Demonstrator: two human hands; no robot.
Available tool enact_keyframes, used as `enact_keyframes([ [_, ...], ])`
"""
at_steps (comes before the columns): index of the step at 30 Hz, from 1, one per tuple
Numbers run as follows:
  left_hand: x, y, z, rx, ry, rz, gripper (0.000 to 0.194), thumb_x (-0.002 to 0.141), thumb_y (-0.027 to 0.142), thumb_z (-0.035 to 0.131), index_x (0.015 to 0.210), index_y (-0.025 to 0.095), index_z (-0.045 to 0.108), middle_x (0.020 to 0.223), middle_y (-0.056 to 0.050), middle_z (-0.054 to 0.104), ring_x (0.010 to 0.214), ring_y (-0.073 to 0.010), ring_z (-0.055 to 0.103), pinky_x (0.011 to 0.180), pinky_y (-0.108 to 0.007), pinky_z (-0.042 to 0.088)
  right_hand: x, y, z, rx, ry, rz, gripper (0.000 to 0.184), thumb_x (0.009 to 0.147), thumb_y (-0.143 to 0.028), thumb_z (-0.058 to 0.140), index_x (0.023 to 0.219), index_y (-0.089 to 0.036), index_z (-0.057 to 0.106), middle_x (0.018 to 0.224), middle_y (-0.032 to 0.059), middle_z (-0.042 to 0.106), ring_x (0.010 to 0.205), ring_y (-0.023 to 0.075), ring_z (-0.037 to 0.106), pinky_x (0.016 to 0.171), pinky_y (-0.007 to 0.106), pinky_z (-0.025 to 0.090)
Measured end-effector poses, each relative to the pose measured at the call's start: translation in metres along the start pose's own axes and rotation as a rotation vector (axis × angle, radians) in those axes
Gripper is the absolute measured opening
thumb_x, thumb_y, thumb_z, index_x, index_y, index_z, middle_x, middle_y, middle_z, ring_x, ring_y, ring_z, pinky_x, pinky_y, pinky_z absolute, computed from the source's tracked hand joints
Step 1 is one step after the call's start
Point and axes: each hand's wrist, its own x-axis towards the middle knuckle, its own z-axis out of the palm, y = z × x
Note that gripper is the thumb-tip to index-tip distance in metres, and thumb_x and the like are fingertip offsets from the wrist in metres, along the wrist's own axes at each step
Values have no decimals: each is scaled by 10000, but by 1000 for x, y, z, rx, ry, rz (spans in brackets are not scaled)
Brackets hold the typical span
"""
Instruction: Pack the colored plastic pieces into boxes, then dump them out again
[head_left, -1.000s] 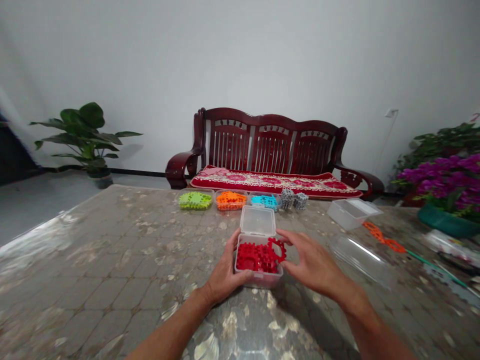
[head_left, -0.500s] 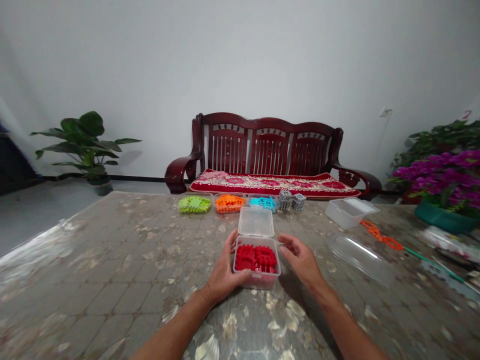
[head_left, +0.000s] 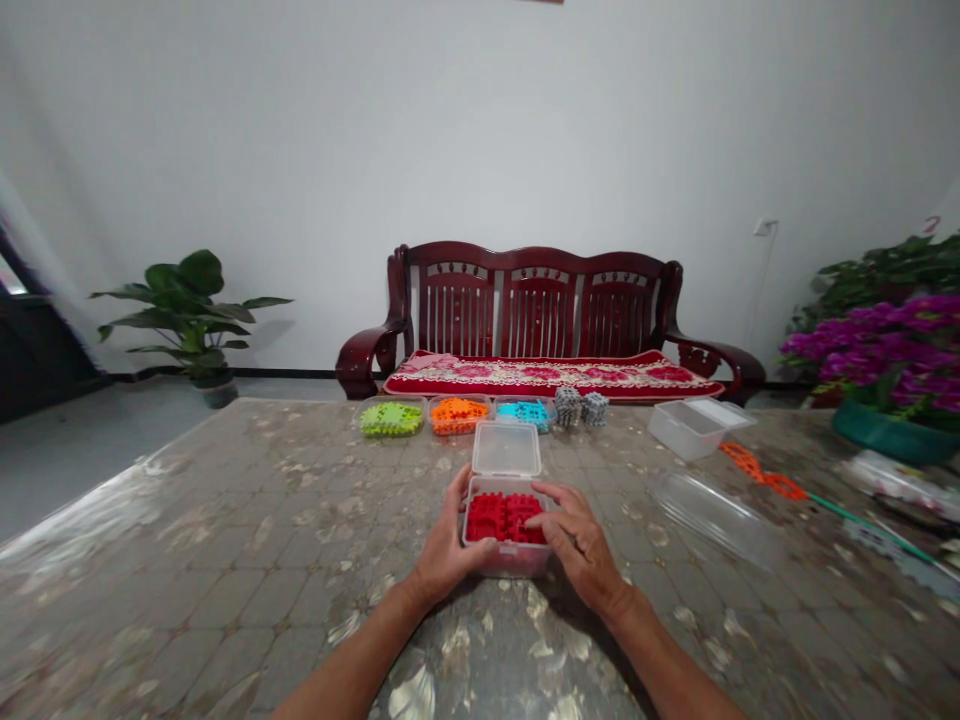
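Red toothed pieces (head_left: 499,518), heaped inside one clear box (head_left: 506,564), too interlocked to count. One lid (head_left: 506,448), tipped open at the far edge of the box. Two hands at the box, one on each side. Left hand (head_left: 444,545) curved around the left wall, thumb laid over the near-left rim, fingers along the side: a steady hold on the box, red pieces just to the right of the thumb. Right hand (head_left: 579,545) partly open and bent over the right rim, fingertips over the right part of the heap, seemingly touching; as for any single piece pinched there, cannot tell.

Beyond the lid, three more filled boxes in a row: one of green pieces (head_left: 391,419), one of orange pieces (head_left: 458,415), one of blue pieces (head_left: 523,413). Just right of the blue, two grey stacks (head_left: 568,406), close together. Farther right, one translucent box (head_left: 681,432) and, nearer, clear plastic covers (head_left: 716,517), overlapping, count unclear. Beside those, an orange openwork strip (head_left: 784,487) and one green rod (head_left: 862,528). Beneath everything, one patterned tabletop (head_left: 210,560). At the right edge, one teal pot (head_left: 885,434) of purple flowers (head_left: 885,350). Behind, one dark red wooden bench (head_left: 536,305); far left, one potted plant (head_left: 191,310).
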Motion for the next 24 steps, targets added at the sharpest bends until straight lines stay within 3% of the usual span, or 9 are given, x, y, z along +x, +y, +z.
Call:
enact_keyframes([
  [7, 2, 2, 3, -35, 7, 20, 1053, 735, 489, 787, 1585, 213, 229, 1611, -168, 395, 1439, -391, 448, 1210, -562, 348, -2, 14, 9, 236, 243, 169, 411, 1006, -544, 496, 1153, -273, 768, 1266, 94, 713, 1213, 267, 637, 1087, 446, 484],
  [12, 2, 0, 4, -46, 9, 13, 1040, 736, 479, 788, 1576, 210, 236, 1588, -163, 424, 1440, -379, 447, 1215, -552, 345, -4, 25, 16, 314, 160, 241, 519, 984, -621, 499, 1308, -271, 703, 1368, 97, 674, 1232, 272, 637, 1098, 459, 490],
  [16, 4, -4, 4, -55, 20, 1, 1061, 732, 512, 796, 1576, 208, 230, 1579, -176, 427, 1423, -391, 467, 1190, -559, 377, -3, 29, 17, 267, 106, 181, 491, 987, -632, 489, 1236, -303, 755, 1473, 90, 607, 1380, 276, 540, 1194, 480, 397],
  [24, 5, 2, 5, -64, -9, -9, 1063, 740, 497, 783, 1576, 187, 204, 1606, -195, 394, 1453, -399, 438, 1201, -557, 375, 5, 26, 16, 43, 64, 126, 485, 1022, -590, 434, 1162, -298, 796, 1575, 83, 503, 1445, 301, 452, 1210, 532, 356],
])
